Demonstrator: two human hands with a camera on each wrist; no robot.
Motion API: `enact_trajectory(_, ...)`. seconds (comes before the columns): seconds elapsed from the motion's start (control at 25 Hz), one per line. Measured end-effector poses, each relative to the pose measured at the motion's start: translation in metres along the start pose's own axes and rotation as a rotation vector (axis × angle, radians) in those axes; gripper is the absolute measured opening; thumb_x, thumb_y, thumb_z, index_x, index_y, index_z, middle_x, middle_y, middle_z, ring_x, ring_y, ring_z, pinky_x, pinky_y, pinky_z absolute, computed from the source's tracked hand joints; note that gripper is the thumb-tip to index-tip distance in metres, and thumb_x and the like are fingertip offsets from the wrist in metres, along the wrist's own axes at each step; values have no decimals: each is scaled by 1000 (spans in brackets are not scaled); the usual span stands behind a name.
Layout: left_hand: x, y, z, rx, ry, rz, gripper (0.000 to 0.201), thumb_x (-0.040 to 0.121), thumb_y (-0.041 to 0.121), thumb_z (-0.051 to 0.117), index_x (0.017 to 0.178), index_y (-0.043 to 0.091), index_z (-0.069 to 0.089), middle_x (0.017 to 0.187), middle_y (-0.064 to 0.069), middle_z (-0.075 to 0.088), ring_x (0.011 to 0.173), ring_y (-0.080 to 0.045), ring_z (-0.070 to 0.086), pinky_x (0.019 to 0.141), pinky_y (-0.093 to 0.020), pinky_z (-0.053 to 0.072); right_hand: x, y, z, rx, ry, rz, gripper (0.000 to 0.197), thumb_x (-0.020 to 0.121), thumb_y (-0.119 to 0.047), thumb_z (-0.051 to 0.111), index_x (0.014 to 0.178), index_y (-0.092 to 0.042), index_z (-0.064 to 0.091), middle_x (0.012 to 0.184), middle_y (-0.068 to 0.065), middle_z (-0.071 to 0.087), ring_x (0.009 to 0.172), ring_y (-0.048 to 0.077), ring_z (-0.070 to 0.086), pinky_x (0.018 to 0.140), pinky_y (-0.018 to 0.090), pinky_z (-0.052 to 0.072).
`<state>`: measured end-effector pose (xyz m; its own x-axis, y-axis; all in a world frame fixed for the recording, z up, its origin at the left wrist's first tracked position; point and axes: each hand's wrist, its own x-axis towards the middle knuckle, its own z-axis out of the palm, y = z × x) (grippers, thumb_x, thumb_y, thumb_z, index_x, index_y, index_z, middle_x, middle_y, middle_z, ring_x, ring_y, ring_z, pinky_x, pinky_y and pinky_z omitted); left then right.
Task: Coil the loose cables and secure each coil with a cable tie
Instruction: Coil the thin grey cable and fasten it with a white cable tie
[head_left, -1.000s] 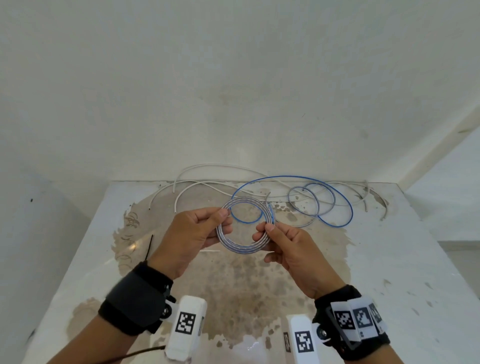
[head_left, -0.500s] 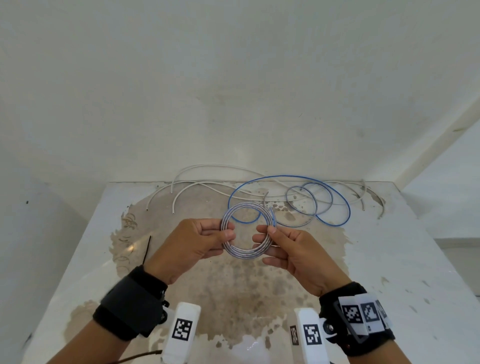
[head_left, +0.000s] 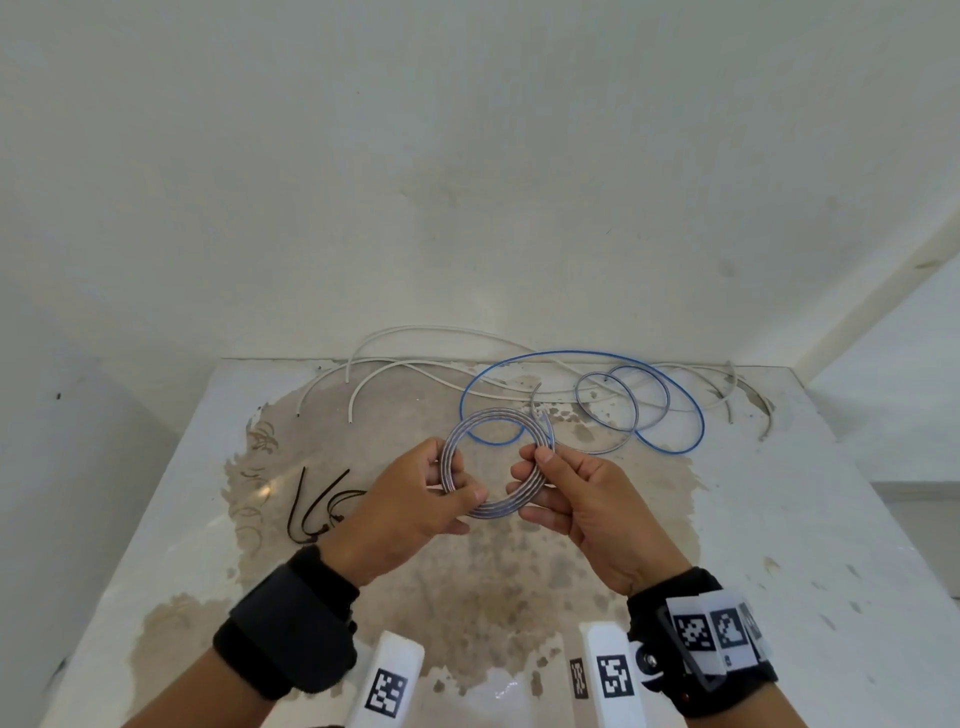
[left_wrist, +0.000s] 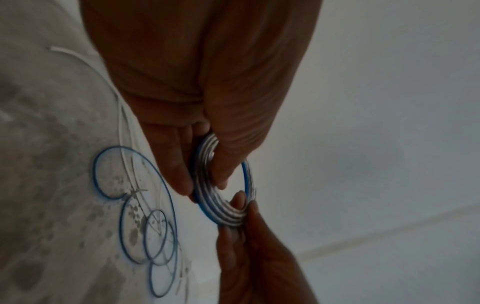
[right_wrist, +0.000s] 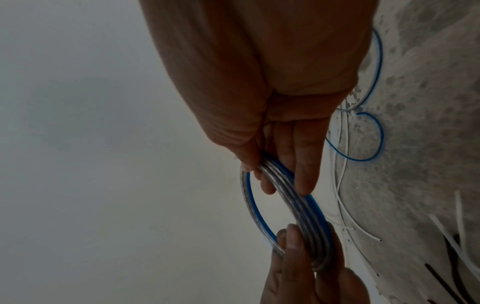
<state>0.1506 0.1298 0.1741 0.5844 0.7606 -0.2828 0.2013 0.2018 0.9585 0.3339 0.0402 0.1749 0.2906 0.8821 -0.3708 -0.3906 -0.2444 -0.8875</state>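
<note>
Both hands raised above the table, left hand and right hand pinching (thumbs uppermost) opposite sides of the coil.

Silver-and-blue striped coil, blue cable, white cables, black ties

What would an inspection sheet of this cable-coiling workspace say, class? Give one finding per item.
Surface: white table, its coating worn brown in the middle.
Job's things: silver-blue coil held above the table; black cable ties lying at the left.
Clutter: nothing seen.
Hands: left hand pinches the coil's left side; right hand pinches its right side.
Cables: blue-striped cable trails in loose loops from the coil; white cables uncoiled at the back.
Surroundings: plain white wall behind the table.
</note>
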Motion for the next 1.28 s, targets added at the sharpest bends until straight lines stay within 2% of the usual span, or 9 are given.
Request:
enact_trajectory(0.16,-1,-8,3,124,52,83,27,85,9,78,94,10,53,84,-2,75,74,-16,74,57,-30,56,-2,4,-2,41,3,41,22,100,-22,58,109,-8,72,95,7,77,81,15,75,68,26,63)
enact_trajectory(0.32,-4,-9,3,6,-83,8,33,86,11,77,96,11,46,92,-14,78,85,-29,76,62,-28,56,-5,-1,-11,54,-26,98,23,100,-21,58,111,-6,71,97,9,78,80,15,76,67,25,63)
enact_trajectory(0.48,-7,-12,9,37,-81,10,35,82,10,81,95,11,49,85,-15,76,81,-29,75,64,-31,54,-6,-9,-24,11,-129,171,25,94,-24,63,109,-8,73,107,13,78,87,17,77,73,25,63)
enact_trajectory(0.68,-8,-4,28,-73,-113,-40,32,81,10,80,97,10,52,91,-26,74,86,-30,76,71,-29,57,-2,-20,-41,38,-170,140,32,84,-29,66,104,-5,71,93,10,78,80,16,77,65,22,62)
enact_trajectory(0.76,-4,2,37,-62,-144,-66,38,79,20,82,103,10,54,94,-18,76,91,-27,75,78,-32,58,-2,-25,-53,62,-180,135,32,84,-28,65,105,-4,71,91,10,77,79,16,77,64,22,62)
enact_trajectory(0.88,5,18,49,57,-141,-21,60,76,60,77,122,28,55,111,-4,75,101,-20,73,84,-36,58,-5,-34,-77,-8,-248,159,33,87,-31,65,107,-5,71,93,9,77,85,18,77,67,23,62)
enact_trajectory(1.04,26,56,84,373,-152,135,37,90,61,48,123,46,52,90,0,71,69,-15,72,67,-31,56,-6,-47,-99,-152,-399,221,28,95,-31,63,107,-8,74,95,9,76,88,19,75,69,23,61)
enact_trajectory(1.12,32,61,107,444,-204,187,23,97,50,50,117,40,56,74,4,63,53,-12,60,55,-30,54,-5,-53,-106,-185,-429,219,25,96,-30,63,106,-11,75,94,9,75,88,20,74,68,23,60)
enact_trajectory(1.28,37,42,135,422,-74,173,13,103,33,51,93,27,57,66,10,56,47,-9,42,42,-29,42,-3,-58,-126,-191,-426,208,26,95,-31,64,107,-10,75,87,5,73,84,19,73,63,22,58)
